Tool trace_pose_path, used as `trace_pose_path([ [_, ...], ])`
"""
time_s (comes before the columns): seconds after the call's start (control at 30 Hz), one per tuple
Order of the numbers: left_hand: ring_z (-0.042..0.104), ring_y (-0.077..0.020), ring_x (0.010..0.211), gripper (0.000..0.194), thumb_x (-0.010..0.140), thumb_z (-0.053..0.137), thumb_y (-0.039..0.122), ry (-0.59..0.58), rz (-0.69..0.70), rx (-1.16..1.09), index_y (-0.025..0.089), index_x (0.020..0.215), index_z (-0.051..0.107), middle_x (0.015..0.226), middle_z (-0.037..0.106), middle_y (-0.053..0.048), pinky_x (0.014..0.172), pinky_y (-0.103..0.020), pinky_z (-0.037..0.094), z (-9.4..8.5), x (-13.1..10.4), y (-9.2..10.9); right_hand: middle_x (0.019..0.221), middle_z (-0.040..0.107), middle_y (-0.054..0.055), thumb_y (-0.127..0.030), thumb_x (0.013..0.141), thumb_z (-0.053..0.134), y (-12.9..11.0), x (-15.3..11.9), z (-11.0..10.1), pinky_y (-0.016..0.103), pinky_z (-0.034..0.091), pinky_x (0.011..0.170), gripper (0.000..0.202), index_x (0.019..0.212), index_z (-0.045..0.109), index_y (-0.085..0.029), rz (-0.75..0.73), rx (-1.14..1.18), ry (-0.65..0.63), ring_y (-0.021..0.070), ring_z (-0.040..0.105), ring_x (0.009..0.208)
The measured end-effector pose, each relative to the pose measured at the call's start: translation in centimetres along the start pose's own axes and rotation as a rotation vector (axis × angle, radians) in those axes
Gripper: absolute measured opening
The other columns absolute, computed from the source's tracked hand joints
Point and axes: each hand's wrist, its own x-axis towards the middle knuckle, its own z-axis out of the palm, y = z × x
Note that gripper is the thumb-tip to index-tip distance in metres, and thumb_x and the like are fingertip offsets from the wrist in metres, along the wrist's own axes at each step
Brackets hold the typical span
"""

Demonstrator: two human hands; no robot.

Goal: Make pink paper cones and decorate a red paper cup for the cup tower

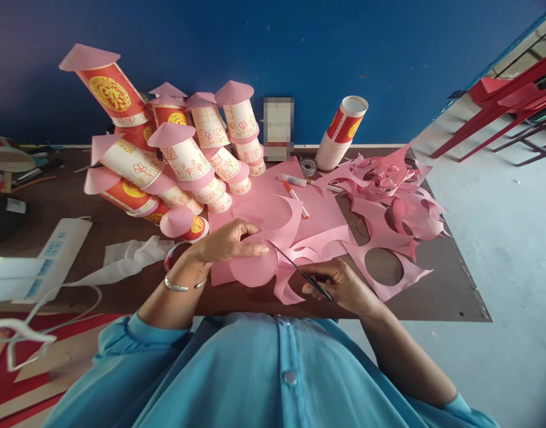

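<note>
My left hand (231, 241) pinches a sheet of pink paper (255, 268), its thumb lying on top of a rounded, disc-like part. In my right hand (338, 282) is a pair of dark scissors (306, 274), fingers wrapped round the handles. The blades point up and left and meet the paper at the disc's right edge. A curling strip of pink paper (288, 288) hangs beside the cut. Under and behind my hands lie more pink sheets (320, 217). A red-and-white marker (296, 200) and a glue stick (292, 179) rest on them.
Decorated paper cups with pink cone roofs (181, 154) stand stacked at the left. A stack of cups (342, 134) and a tape roll (307, 167) are at the back. Pink scraps (384, 178) cover the table's right side. Plastic wrap (130, 258) lies left; red chairs (500, 95) stand right.
</note>
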Motion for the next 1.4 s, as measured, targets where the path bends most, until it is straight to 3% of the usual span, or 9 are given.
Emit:
trace_pose_path([
  [0.2, 0.026, -0.01, 0.066, 0.05, 0.078, 0.075, 0.043, 0.094, -0.003, -0.024, 0.02, 0.062, 0.034, 0.07, 0.025, 0.004, 0.058, -0.026, 0.022, 0.3, -0.2, -0.4, 0.061, 0.047, -0.002, -0.053, 0.085, 0.076, -0.9, -0.1, 0.1, 0.023, 0.036, 0.052, 0.042, 0.09, 0.081, -0.011, 0.022, 0.066, -0.003, 0.0086, 0.036, 0.057],
  [0.37, 0.026, -0.0097, 0.064, 0.049, 0.084, 0.069, 0.047, 0.17, 0.012, -0.036, 0.02, 0.062, 0.035, 0.067, 0.025, 0.005, 0.057, -0.026, 0.023, 0.7, -0.2, -1.1, 0.062, 0.056, -0.001, -0.043, 0.083, 0.078, -0.1, -0.1, 0.2, 0.022, 0.038, 0.052, 0.041, 0.11, 0.082, -0.013, 0.059, 0.154, 0.001, 0.0085, 0.043, 0.056],
  [0.5, 0.027, -0.0093, 0.063, 0.047, 0.085, 0.068, 0.047, 0.148, 0.013, -0.029, 0.02, 0.062, 0.036, 0.067, 0.026, 0.005, 0.057, -0.025, 0.024, 0.7, -0.1, -0.8, 0.069, 0.069, 0.003, -0.039, 0.083, 0.076, 0.4, 0.0, 0.3, 0.023, 0.047, 0.055, 0.043, 0.118, 0.08, -0.014, 0.082, 0.25, -0.003, 0.0098, 0.053, 0.057],
  [0.67, 0.025, -0.0097, 0.064, 0.05, 0.083, 0.068, 0.046, 0.132, 0.047, 0.021, 0.021, 0.062, 0.031, 0.067, 0.023, 0.005, 0.058, -0.025, 0.024, 0.5, 0.0, -0.4, 0.074, 0.075, 0.005, -0.036, 0.083, 0.077, -0.1, -0.1, 0.3, 0.024, 0.052, 0.058, 0.04, 0.116, 0.081, -0.015, 0.069, 0.218, -0.006, 0.012, 0.061, 0.06],
  [0.93, 0.027, -0.0103, 0.065, 0.048, 0.083, 0.068, 0.044, 0.12, 0.054, 0.043, 0.021, 0.061, 0.031, 0.067, 0.025, 0.005, 0.058, -0.025, 0.028, 0.3, 0.0, 0.1, 0.074, 0.075, 0.004, -0.03, 0.086, 0.07, 0.3, -0.1, 0.1, 0.022, 0.05, 0.056, 0.036, 0.118, 0.08, -0.017, 0.043, 0.206, -0.014, 0.0098, 0.059, 0.059],
  [1.1, 0.03, -0.0106, 0.065, 0.042, 0.085, 0.066, 0.043, 0.123, 0.065, 0.018, 0.019, 0.062, 0.04, 0.067, 0.031, 0.004, 0.059, -0.025, 0.029, 0.4, 0.1, 0.0, 0.073, 0.075, 0.004, -0.031, 0.085, 0.073, 0.5, -0.1, 0.2, 0.022, 0.05, 0.055, 0.037, 0.119, 0.08, -0.017, 0.056, 0.225, -0.013, 0.0102, 0.059, 0.059],
  [1.4, 0.026, -0.0096, 0.064, 0.044, 0.085, 0.066, 0.036, 0.083, 0.119, 0.045, 0.02, 0.061, 0.034, 0.067, 0.027, 0.005, 0.056, -0.025, 0.025, 0.2, 0.1, 0.3, 0.077, 0.077, 0.005, -0.03, 0.085, 0.074, 0.2, 0.1, 0.3, 0.022, 0.051, 0.057, 0.034, 0.116, 0.081, -0.017, 0.054, 0.212, -0.025, 0.0115, 0.062, 0.062],
])
